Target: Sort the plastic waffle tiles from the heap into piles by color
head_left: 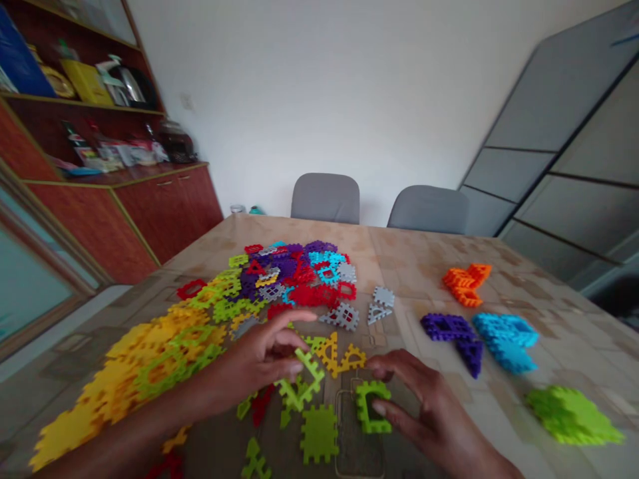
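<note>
My left hand pinches a lime-green square frame tile with notched edges between thumb and fingers, tilted above the table. My right hand has its thumb and fingers at the edge of another lime-green notched tile with a cut-out middle. Between the hands, near the front, lies a solid lime-green square tile. Beyond it are a yellow triangular tile and a yellow arched tile. A small green triangular tile rests at the front edge of view.
A heap of yellow tiles spreads along the left, with purple, red and blue tiles behind. At right stand sorted orange, purple, light-blue and green stacks. Two grey chairs are across the table.
</note>
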Demonstrator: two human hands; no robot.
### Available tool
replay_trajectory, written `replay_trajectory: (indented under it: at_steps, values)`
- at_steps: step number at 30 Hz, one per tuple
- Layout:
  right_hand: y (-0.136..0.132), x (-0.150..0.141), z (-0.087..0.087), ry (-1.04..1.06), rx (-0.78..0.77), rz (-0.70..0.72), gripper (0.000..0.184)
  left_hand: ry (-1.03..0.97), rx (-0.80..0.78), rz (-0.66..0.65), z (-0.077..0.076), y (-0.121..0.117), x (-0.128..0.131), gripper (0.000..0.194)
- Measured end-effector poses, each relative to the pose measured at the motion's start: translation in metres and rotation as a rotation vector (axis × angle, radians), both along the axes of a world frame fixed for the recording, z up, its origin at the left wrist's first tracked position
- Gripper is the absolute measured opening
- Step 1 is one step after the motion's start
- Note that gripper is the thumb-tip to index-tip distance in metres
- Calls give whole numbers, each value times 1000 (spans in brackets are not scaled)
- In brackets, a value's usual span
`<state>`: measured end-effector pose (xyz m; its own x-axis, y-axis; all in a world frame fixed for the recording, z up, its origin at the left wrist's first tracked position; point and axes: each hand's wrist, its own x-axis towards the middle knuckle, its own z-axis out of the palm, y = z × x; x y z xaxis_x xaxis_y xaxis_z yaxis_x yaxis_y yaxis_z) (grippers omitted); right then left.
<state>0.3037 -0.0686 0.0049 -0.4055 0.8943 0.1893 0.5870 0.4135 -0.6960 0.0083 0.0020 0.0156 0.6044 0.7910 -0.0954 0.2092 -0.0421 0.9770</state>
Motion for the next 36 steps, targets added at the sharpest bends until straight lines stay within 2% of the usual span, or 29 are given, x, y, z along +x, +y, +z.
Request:
replay_trajectory:
  at_steps: [3, 5, 7, 10, 14, 17, 19, 24, 27, 32, 36]
  values:
    - [-5, -3, 3, 29, 36, 70, 50, -87, -161, -136, -4, -1, 33, 70]
    - [-7, -5, 6, 20, 28, 122, 63, -120, -213, -206, -9, 1, 47, 72]
    - [-8, -7, 9, -10, 9, 141, 67, -139, -248, -246, -14, 2, 57, 73]
    - [-7, -10, 13, -80, -8, 142, 77, -121, -281, -262, -23, 2, 64, 75]
    - [-6, -12, 13, -164, -15, 147, 98, -78, -303, -211, -30, 0, 68, 77]
    - [-7, -14, 14, -184, -17, 137, 94, -60, -331, -187, -33, -2, 69, 85]
    - [-8, -15, 15, -195, -24, 126, 86, -55, -314, -169, -33, -4, 66, 84]
    - [-6, -10, 17, -281, -92, 13, 59, 20, -124, -59, -29, -3, 49, 61]
    - [-3, -4, 19, -345, -159, -31, 50, 48, -44, -75, -33, -2, 39, 53]
    - [-1, 0, 19, -438, -211, -60, 51, 65, 12, -95, -38, -6, 32, 45]
    - [-1, 0, 16, -473, -234, -61, 55, 169, 182, -14, -28, -3, 16, 37]
